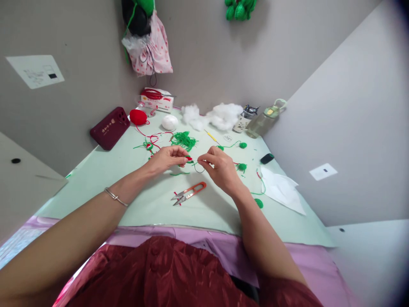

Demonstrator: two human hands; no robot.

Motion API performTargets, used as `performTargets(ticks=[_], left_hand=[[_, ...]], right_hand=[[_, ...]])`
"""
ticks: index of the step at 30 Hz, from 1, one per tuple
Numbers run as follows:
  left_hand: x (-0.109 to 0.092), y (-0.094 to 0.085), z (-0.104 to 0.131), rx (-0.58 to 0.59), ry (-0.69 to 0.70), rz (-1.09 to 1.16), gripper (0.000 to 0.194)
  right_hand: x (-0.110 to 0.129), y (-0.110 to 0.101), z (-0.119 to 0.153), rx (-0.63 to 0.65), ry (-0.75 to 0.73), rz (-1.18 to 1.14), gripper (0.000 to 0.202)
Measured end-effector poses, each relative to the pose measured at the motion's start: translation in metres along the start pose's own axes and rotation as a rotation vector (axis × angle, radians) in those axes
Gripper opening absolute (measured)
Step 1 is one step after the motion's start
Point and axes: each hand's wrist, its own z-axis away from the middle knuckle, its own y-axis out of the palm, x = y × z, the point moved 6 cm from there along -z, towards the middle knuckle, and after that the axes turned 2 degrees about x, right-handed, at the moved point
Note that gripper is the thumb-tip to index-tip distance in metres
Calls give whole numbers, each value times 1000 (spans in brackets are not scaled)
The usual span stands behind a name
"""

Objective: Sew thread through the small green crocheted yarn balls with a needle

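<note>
Dark-red satiny shirt (166, 273), worn by the person, below the near edge of the pale-green covered table (147, 211). Left hand (171, 158): thumb and fingers pinching a small red-and-green yarn piece (189, 159), held over the middle of the surface. Right hand (220, 166): fingertips pressed together on thin dark thread (198, 171), which loops beneath the gap between the hands.

Between hands and near edge: orange-handled metal thread snips (191, 193), blades pointing left. Just beyond the hands: tangled green yarn heap (183, 141). Toward the left edge: burgundy phone case (110, 128), propped up. Toward the far edge: round red yarn ball (138, 117), round white yarn ball (170, 123), fluffy white stuffing (224, 117), patterned cup of dark-tipped items (242, 123), translucent green bottle (262, 123). Right side: small green yarn balls (242, 167), black oval object (267, 158), white sheet (281, 187) near the right edge.

Partly hidden: the yarn piece, by the left fingers. Too small to tell: any needle in the right fingertips. Cut off by the upper frame: hanging green yarn pieces (239, 9).

Lilac cloth (220, 249) shows below the near edge; grey walls (198, 55) enclose the table, a pink spotted bag (156, 47) hanging at the far side.
</note>
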Motion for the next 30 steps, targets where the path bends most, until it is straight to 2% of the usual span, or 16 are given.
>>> performTargets(ticks=[10, 14, 23, 30], left_hand=[[2, 3, 2, 51, -39, 14, 33], [-1, 6, 5, 97, -62, 46, 35], [-7, 12, 10, 194, -91, 68, 36], [-6, 16, 12, 283, -95, 48, 37]], right_hand=[[-1, 4, 0, 41, 10, 27, 19], [-9, 0, 0, 50, 54, -118, 15], [-15, 2, -2, 83, 45, -395, 11], [-17, 2, 0, 181, 53, -554, 16]])
